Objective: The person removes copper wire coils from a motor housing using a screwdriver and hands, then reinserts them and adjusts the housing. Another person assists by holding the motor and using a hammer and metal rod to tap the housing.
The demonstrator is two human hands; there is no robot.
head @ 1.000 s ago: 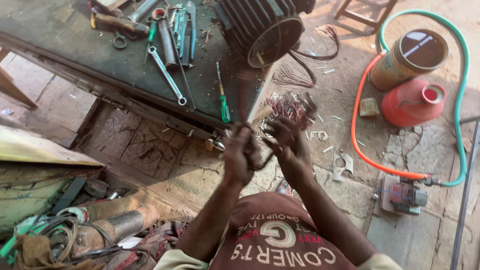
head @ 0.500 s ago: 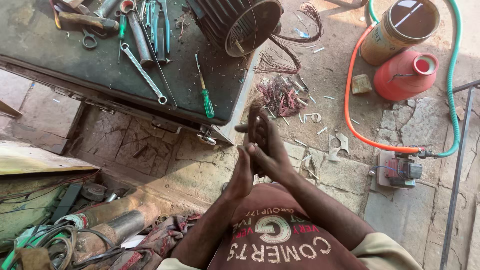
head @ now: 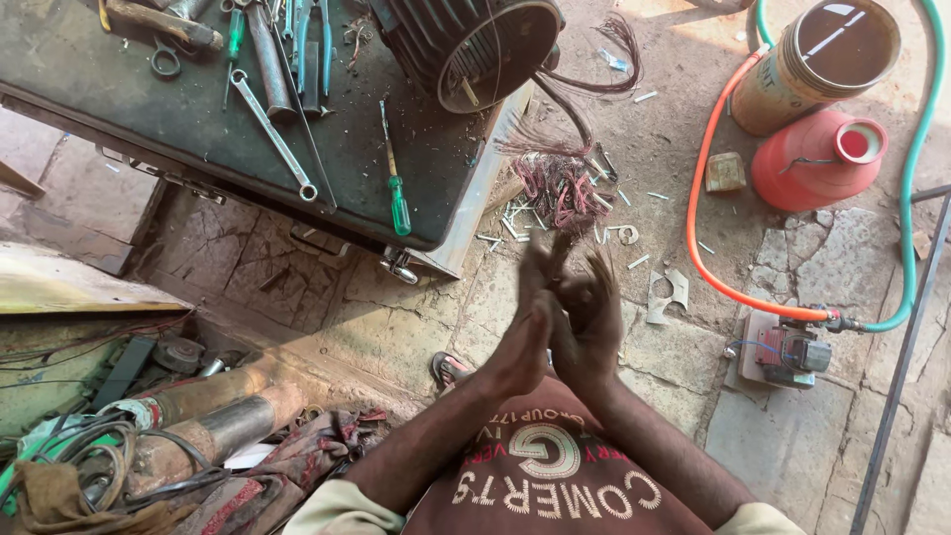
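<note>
at the centre of the frame, a little below the middle, the left hand [head: 523,327] and the right hand [head: 586,322] are pressed palm against palm, fingers stretched out and pointing toward the top of the frame. a few thin strands of wire [head: 599,266] stick out from between the fingertips; the rest of what lies between the palms is hidden, so it cannot be told how much the hands have hold of. the fingers themselves are flat and nearly straight, not curled into a grip.

just above the fingertips, on the stone floor, lies a tangled bundle of reddish copper wire [head: 555,183] with short white slivers scattered around it. to the upper left of the hands stands a dark metal workbench [head: 119,109]; a green-handled screwdriver [head: 396,193] lies near its lower edge and a long spanner [head: 272,134] lies diagonally further left. at the top centre a ribbed motor housing [head: 466,40] rests on the bench's corner, open end facing down-right.

to the right of the hands, an orange hose [head: 698,223] curves across the floor and meets a small pump [head: 788,352] at the middle right. in the upper right stand a red funnel-shaped container [head: 817,159] and, just above it, a brown cylindrical tin [head: 807,59]. at the lower left lie metal rollers [head: 198,416] among cables and rags.
</note>
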